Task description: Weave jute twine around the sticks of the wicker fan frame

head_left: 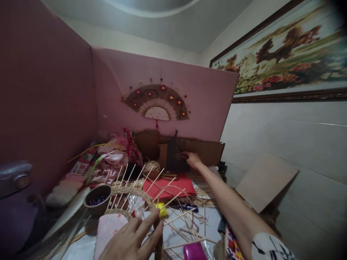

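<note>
My left hand [132,236] lies over the lower right part of a half-made fan [132,191], its fingers stretched out and apart. Thin wooden sticks fan out from this piece, with woven cord bands across them and pale dotted cloth [110,231] at its base. My right hand [193,160] reaches far forward, its index finger extended at a dark grey sheet [173,159] propped against brown cardboard [207,153]. Whether the fingertip touches the sheet is unclear. A yellow packet [162,209] sits just beyond my left fingertips.
A bowl of dark beads [97,200] stands left of the fan. Beyond lie a twine ball [151,169], red paper [173,186] and heaped pink fabric [114,159]. Loose sticks and a magenta packet [194,251] lie to the right. A finished fan [159,101] hangs on the pink panel.
</note>
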`<state>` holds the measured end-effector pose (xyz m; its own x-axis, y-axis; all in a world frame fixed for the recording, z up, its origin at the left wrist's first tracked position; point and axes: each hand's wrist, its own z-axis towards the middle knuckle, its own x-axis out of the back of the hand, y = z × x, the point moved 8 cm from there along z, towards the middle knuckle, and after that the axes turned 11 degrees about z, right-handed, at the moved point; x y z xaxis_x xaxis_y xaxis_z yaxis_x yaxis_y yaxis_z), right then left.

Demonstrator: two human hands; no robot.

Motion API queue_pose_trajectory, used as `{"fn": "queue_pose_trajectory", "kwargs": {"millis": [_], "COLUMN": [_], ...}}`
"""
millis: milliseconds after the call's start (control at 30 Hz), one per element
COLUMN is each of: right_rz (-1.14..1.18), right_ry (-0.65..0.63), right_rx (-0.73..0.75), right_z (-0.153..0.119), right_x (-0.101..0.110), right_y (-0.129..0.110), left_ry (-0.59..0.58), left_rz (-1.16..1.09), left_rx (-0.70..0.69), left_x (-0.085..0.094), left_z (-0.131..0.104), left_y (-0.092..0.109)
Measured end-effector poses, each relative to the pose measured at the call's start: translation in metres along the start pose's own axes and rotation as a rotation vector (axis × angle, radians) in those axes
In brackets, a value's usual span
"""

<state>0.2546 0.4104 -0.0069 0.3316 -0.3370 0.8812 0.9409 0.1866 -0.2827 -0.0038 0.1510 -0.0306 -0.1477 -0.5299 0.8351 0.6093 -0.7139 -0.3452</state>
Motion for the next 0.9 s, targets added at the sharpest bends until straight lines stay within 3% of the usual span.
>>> {"fn": "queue_pose_trajectory", "kwargs": {"millis": [200,400,533,700,900], "right_rz": [-0.029,-0.03,0.01,0.082,0.294], "right_ry": [0.024,0.125,0.168,0.28,0.294], "right_rx": [-0.013,0.013,-0.007,-0.08,-0.066], "right_z": [0.006,-0.001,-0.006,-0.018,-0.032], "right_x": [-0.015,-0.002,0.004,0.014,0.023], "right_y": [-0.012,-0.016,-0.013,-0.011,-0.017], "left_ry": [0.058,0.127,0.093,0.075,0.035], "left_rz": [0.04,0.115,0.097,0.038,0.004], "left_rx": [0.078,-0.054,-0.075,-0.049,-0.015], "left_x": [-0.008,0.002,0.002,-0.001,-0.001], "left_z": [-0.002,0.002,0.002,0.0,0.002], "left_y": [-0.002,0.002,0.003,0.002,0.002]}}
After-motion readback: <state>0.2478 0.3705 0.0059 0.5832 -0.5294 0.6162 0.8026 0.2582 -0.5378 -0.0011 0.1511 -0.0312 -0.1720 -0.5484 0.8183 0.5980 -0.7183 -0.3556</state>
